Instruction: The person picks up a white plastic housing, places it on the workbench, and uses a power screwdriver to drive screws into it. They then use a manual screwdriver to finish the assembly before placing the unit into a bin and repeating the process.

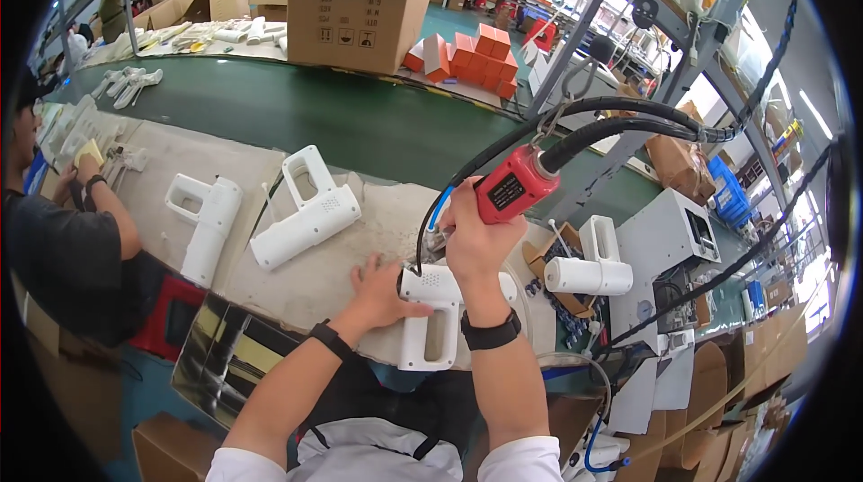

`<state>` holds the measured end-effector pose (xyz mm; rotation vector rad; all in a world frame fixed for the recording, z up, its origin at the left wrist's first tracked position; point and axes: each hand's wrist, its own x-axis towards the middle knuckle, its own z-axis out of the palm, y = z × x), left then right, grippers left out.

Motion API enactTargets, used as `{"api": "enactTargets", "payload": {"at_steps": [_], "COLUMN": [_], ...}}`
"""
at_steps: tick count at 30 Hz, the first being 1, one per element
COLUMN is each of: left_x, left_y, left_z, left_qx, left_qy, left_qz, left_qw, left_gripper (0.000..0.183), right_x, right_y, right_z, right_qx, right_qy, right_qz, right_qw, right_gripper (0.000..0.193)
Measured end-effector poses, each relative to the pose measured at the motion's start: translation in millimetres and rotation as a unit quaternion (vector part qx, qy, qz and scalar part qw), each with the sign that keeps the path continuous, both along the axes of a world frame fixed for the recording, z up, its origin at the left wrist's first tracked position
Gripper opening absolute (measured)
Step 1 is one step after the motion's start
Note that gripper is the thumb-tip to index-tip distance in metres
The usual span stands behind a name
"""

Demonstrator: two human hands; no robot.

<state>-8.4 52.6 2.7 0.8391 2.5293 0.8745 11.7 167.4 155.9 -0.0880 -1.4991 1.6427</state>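
Beneath and just left of your right grip (481, 235) lies the white housing (440, 284), flat on the bench (270, 293), its handle loop toward you. Your right grip is closed around the red driver (514, 187), whose black cable (620, 127) runs up and off to the right; the driver's tip is hidden by your hand, so you cannot tell whether it touches the housing. Your left grip (382, 298) is spread at the housing's left end, thumb laid on the white shell, other fingers splayed toward the far side. Left of that grip rest a second housing (306, 226) and, farther out, a third housing (211, 226). Right of your right grip lies a fourth housing (589, 275), beside a grey machine (661, 226). Beyond both grips stretches a green belt (360, 113), with a large carton (351, 14) and orange boxes (476, 59) past it. Well left of your left grip sits a co-worker (63, 248).
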Motion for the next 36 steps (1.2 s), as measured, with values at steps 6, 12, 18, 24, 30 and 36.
{"api": "enactTargets", "payload": {"at_steps": [6,12,18,24,30,36], "left_x": [0.1,6.7,3.0,9.5,8.0,9.7], "left_y": [-2.3,-2.6,5.8,-3.8,-1.9,0.8], "left_z": [4.7,24.3,-2.6,2.9,-10.3,-8.9], "left_qx": [0.045,0.044,0.065,0.091,0.038,0.029], "left_qy": [-0.001,-0.011,-0.018,-0.008,0.029,0.015], "left_qz": [-0.001,0.006,0.047,0.023,-0.031,-0.026], "left_qw": [0.999,0.999,0.997,0.996,0.998,0.999], "left_gripper": [0.086,0.088,0.105,0.119,0.119,0.121], "right_x": [-16.1,-11.8,36.7,34.5,18.6,19.1], "right_y": [-3.1,-4.9,-18.8,-20.8,-18.1,-15.2], "right_z": [-23.7,-28.9,40.3,17.1,-26.1,-29.7], "right_qx": [0.047,0.059,0.005,-0.013,0.068,0.076], "right_qy": [-0.048,-0.025,0.016,0.025,-0.066,-0.064], "right_qz": [-0.024,-0.031,-0.003,0.012,0.004,-0.014], "right_qw": [0.997,0.997,1.0,1.0,0.995,0.995], "right_gripper": [0.008,0.007,0.007,0.007,0.007,0.006]}}
